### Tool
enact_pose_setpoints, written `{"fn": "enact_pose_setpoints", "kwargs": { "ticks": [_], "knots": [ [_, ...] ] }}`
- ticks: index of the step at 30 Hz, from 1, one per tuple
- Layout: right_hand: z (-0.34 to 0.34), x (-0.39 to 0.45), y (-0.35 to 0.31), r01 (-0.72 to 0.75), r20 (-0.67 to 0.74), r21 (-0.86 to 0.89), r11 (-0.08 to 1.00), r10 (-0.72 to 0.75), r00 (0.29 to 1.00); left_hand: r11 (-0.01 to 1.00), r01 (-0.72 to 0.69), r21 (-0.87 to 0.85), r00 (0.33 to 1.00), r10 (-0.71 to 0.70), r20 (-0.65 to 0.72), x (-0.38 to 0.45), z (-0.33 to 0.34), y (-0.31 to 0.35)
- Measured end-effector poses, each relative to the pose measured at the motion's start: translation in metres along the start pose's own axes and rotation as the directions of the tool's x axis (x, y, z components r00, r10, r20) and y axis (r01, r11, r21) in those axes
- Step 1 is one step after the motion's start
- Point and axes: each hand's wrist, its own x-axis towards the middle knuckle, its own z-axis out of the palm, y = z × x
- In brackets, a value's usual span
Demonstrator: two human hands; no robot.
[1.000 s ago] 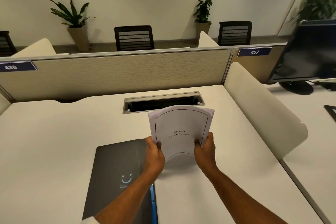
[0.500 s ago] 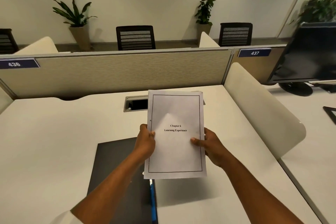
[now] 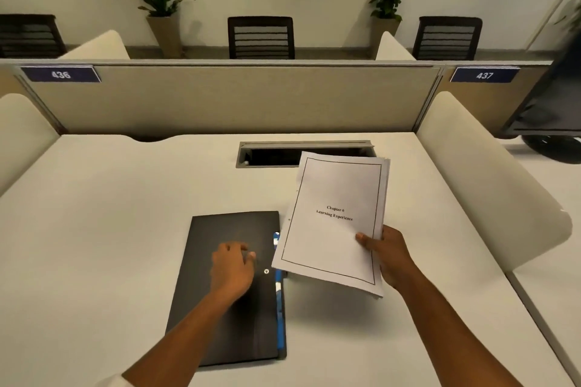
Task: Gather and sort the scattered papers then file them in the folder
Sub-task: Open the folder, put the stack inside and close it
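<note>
A stack of white papers (image 3: 333, 214) with a bordered title page hangs above the desk, tilted a little to the right. My right hand (image 3: 388, 253) grips its lower right edge, thumb on top. A closed black folder (image 3: 226, 317) with a blue strip along its right edge lies on the white desk (image 3: 94, 245), left of the papers. My left hand (image 3: 234, 267) is over the folder's cover near the right edge, fingers loosely bent and blurred, holding nothing. The papers' lower left corner overlaps the folder's right edge.
A cable slot (image 3: 270, 155) is cut into the desk behind the papers. A beige partition (image 3: 235, 97) closes the back, curved white dividers (image 3: 484, 173) stand at both sides. A dark monitor (image 3: 553, 104) sits at the far right.
My left hand has let go of the papers and dropped onto the folder. My right hand now holds the stack alone and has swung it to the right. The view has tilted downward.
</note>
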Motion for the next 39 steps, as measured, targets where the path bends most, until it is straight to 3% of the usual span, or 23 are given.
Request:
{"fn": "enact_pose_setpoints", "kwargs": {
  "ticks": [4,8,12,20,27,33,36,39],
  "knots": [
    [0.014,0.007,-0.007,-0.002,0.038,-0.060,0.998,0.004,0.999,0.960,0.010,0.280,0.982,-0.063,0.181,-0.013,0.017,-0.019],
    [0.039,0.013,-0.012,0.037,0.113,-0.284,0.958,-0.005,0.994,0.944,0.061,0.323,0.949,-0.155,0.275,-0.024,0.031,-0.022],
    [0.036,0.013,-0.002,0.050,0.151,-0.488,0.871,0.028,0.988,0.930,0.072,0.359,0.942,-0.183,0.283,-0.032,0.033,-0.020],
    [-0.022,-0.006,0.033,-0.071,0.046,-0.542,0.837,0.114,0.992,0.903,0.075,0.424,0.936,-0.209,0.281,-0.039,0.032,-0.012],
    [-0.032,-0.026,0.059,-0.135,0.010,-0.472,0.871,0.158,0.987,0.946,0.116,0.303,0.927,-0.212,0.310,-0.047,0.030,0.008],
    [-0.031,-0.034,0.070,-0.143,0.023,-0.466,0.873,0.174,0.985,0.972,0.233,0.018,0.916,-0.226,0.332,-0.048,0.016,0.025],
    [-0.027,-0.033,0.069,-0.130,0.032,-0.459,0.879,0.163,0.986,0.964,0.221,-0.145,0.934,-0.167,0.315,-0.051,0.002,0.030],
    [-0.024,-0.032,0.065,-0.099,0.077,-0.438,0.893,0.148,0.986,0.952,0.104,-0.288,0.966,-0.028,0.258,-0.057,-0.018,0.028]
  ]
}}
